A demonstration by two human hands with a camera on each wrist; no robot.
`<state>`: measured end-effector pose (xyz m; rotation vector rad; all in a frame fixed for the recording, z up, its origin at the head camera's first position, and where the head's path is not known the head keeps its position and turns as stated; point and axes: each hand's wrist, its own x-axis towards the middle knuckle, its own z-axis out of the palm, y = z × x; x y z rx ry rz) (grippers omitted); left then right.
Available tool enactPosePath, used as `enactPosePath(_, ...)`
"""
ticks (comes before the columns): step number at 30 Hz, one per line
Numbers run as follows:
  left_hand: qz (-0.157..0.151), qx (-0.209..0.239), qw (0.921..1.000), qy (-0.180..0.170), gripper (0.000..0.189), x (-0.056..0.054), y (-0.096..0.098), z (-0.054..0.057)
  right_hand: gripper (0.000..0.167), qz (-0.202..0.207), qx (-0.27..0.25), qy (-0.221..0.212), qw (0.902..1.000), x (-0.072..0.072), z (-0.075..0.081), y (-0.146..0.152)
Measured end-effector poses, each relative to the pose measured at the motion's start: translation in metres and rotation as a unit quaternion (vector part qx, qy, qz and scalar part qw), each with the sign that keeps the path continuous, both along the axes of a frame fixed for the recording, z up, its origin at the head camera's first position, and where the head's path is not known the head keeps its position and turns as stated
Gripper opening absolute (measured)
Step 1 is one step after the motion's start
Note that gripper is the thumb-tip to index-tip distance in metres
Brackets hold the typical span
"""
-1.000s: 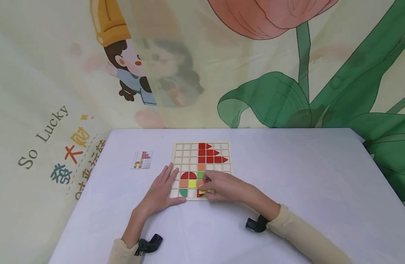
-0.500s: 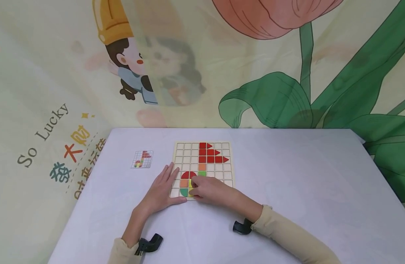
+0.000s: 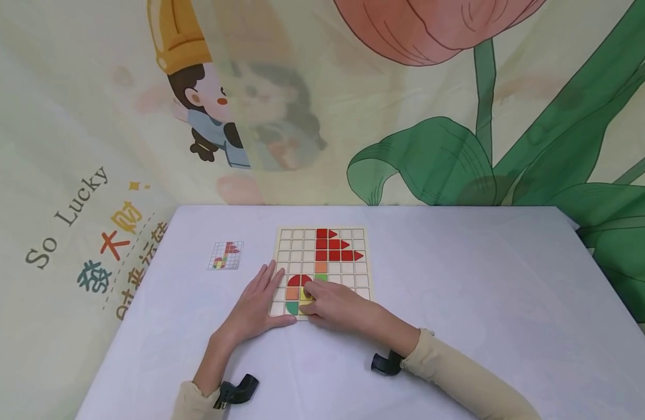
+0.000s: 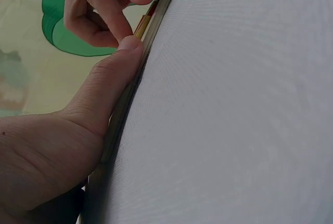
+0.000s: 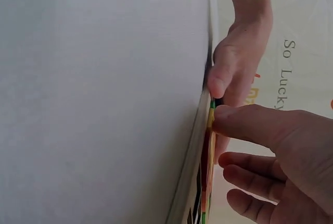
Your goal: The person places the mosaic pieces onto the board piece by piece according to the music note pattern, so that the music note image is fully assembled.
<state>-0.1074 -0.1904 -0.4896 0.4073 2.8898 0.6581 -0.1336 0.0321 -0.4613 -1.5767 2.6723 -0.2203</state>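
In the head view a wooden grid board (image 3: 343, 291) lies on the white table, with coloured tiles in some of its squares. My left hand (image 3: 251, 300) rests along its left side, thumb at the near edge. My right hand (image 3: 340, 304) holds a yellow tile (image 3: 304, 307) by thumb and index finger over the bottom row, right of a green quarter-round tile (image 3: 292, 308). Its other fingers (image 5: 252, 178) are loosely bent in the right wrist view. Above are an orange square tile (image 3: 292, 293) and red rounded tiles (image 3: 295, 281). The right hand covers some squares.
A small pattern card (image 3: 225, 255) lies left of the board. Stepped red tiles (image 3: 335, 255) fill part of its upper right. Each wrist wears a black camera mount (image 3: 239, 389). A printed curtain (image 3: 301, 175) hangs behind the table.
My right hand has moved left along the bottom row with the yellow tile, to beside the green quarter-round one, and has since stayed there. The left hand has kept its place.
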Motion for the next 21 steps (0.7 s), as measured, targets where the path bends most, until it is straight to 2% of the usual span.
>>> enactPosePath(5,-0.002,-0.003,1.0,0.004,0.106,-0.001,0.0,-0.001,0.028,-0.027,-0.011,0.0,0.9996,0.0,0.01,0.004)
enactPosePath(11,0.001,-0.009,0.9999,-0.009,0.107,-0.001,-0.001,-0.004,0.036,-0.108,-0.064,-0.025,0.9918,-0.008,0.027,0.018)
enactPosePath(17,-0.001,0.007,0.9996,-0.026,0.107,0.001,-0.004,-0.004,0.05,-0.188,-0.101,-0.006,0.977,-0.036,0.033,0.044)
enactPosePath(21,-0.008,0.046,0.9984,-0.032,0.104,0.002,-0.005,0.001,0.064,-0.26,-0.126,-0.009,0.9573,-0.06,0.035,0.07)
